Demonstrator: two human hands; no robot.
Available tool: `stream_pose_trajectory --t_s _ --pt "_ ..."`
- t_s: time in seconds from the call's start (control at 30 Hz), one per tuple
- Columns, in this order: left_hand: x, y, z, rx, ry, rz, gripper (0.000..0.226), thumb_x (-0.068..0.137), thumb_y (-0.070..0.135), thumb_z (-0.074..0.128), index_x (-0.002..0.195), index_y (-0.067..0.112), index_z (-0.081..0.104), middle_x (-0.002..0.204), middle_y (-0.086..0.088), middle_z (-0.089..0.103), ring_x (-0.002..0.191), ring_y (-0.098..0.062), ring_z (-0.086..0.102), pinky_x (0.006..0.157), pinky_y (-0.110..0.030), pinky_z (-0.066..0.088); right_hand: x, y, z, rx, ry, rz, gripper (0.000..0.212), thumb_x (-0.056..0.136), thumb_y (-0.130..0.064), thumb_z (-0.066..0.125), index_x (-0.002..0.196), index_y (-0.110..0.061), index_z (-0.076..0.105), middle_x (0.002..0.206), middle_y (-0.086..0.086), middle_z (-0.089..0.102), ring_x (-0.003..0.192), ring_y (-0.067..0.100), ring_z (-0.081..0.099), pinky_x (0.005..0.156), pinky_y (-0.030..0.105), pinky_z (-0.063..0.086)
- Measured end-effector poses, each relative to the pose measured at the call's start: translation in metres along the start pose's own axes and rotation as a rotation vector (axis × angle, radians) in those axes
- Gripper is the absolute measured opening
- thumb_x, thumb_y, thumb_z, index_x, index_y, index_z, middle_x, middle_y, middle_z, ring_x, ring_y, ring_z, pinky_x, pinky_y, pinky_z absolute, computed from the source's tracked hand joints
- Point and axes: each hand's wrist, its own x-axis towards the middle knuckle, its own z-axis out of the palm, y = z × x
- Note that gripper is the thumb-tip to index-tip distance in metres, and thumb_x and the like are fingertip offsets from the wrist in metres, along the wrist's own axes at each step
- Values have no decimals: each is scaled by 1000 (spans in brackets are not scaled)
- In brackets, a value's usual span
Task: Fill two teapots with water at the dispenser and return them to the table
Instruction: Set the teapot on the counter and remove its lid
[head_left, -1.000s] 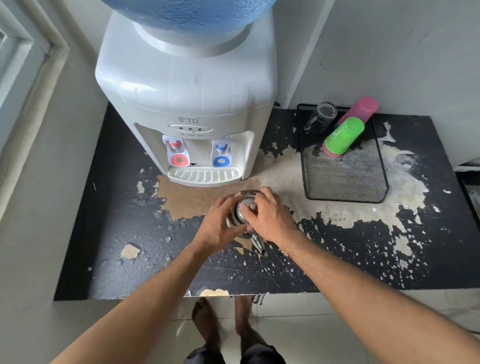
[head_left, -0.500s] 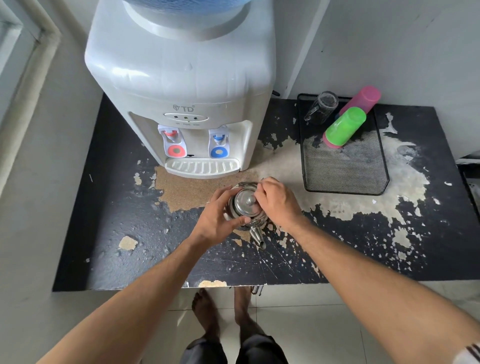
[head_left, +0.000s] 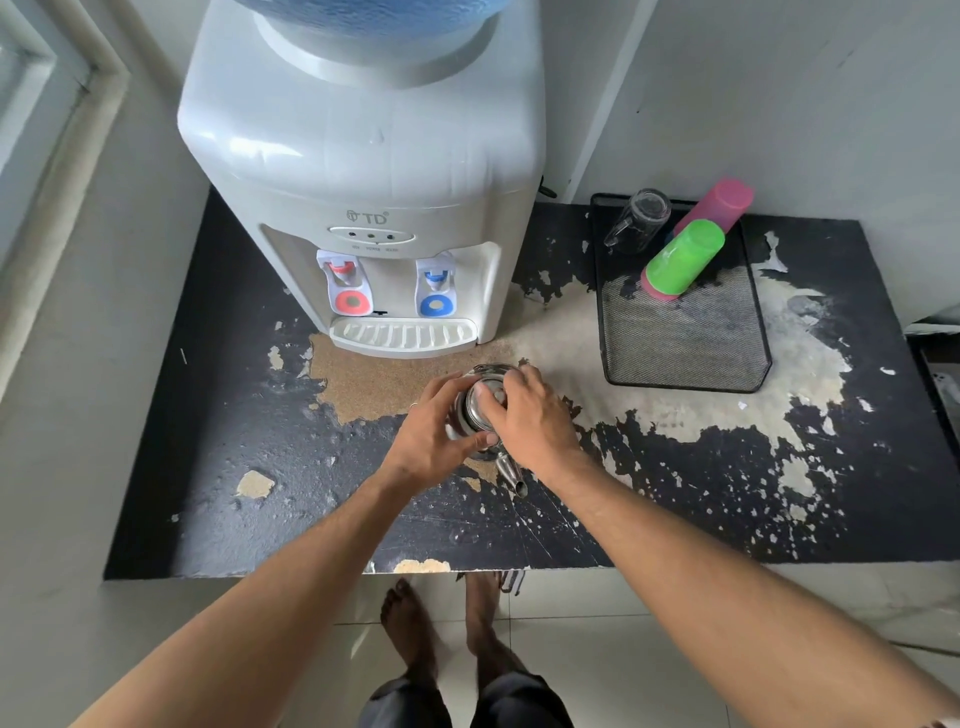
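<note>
A small steel teapot (head_left: 475, 413) stands on the worn black counter (head_left: 249, 457), a little in front of the white water dispenser (head_left: 363, 171). Its spout (head_left: 509, 473) points toward me. My left hand (head_left: 434, 439) wraps the pot's left side. My right hand (head_left: 530, 415) lies over the top, fingers on the shiny lid. The dispenser has a red tap (head_left: 347, 291) and a blue tap (head_left: 434, 293) above a drip tray (head_left: 402, 335). No second teapot is in view.
A black mesh tray (head_left: 685, 343) at the right holds a glass mug (head_left: 636, 221), a green cup (head_left: 683, 257) and a pink cup (head_left: 719, 200). Walls close in behind and at left. My bare feet (head_left: 447, 618) stand on the tiled floor below the counter's edge.
Both hands stay on the teapot in the same spot; my right fingers have shifted back over the lid. The camera view has shifted slightly.
</note>
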Motion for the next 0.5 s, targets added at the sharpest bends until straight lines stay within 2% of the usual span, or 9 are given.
stream_pose_trajectory --t_s 0.03,0.1,0.17,0.23,0.33,0.4,0.5 --pt "0 0 1 -6 1 -5 86 79 40 86 151 19 45 154 -2 42 134 -15 47 115 -34 38 1 -1 -1 4 3 -7 57 105 -56 33 120 -8 60 139 19 52 111 31 61 78 37 54" --pt "1 1 1 -28 -9 -16 87 78 41 87 151 20 45 153 -1 42 133 -17 49 116 -37 41 4 0 -8 -50 -23 -65 54 107 -51 33 113 -7 64 134 17 54 97 25 61 66 26 44" --pt "1 1 1 -46 -10 -20 87 78 43 87 151 21 46 152 0 42 132 -18 51 114 -43 46 11 3 -13 -94 -35 -140 51 108 -48 34 101 -8 65 129 14 56 89 20 57 68 26 38" --pt "1 -2 2 -50 -16 -16 87 78 44 86 151 22 45 152 0 41 132 -18 50 113 -47 48 13 7 -15 -80 -26 -181 45 108 -45 37 91 -11 62 119 11 58 82 19 59 70 27 41" --pt "1 -5 2 -51 -27 -37 88 78 43 86 151 25 43 155 -1 38 136 -21 48 113 -54 45 14 20 -15 89 5 -159 34 109 -31 39 86 -15 59 90 1 59 69 17 61 53 17 42" --pt "1 -5 1 -69 -33 -54 88 77 42 87 151 26 43 155 0 37 136 -22 48 113 -54 46 14 28 -16 124 17 -180 36 110 -28 36 88 -13 61 86 1 58 69 17 61 53 16 44" --pt "1 0 -1 -81 -39 -60 88 76 39 87 151 26 43 155 1 38 134 -21 49 113 -51 46 14 31 -18 164 28 -184 46 110 -35 33 94 -8 66 91 2 61 72 15 62 58 21 50"
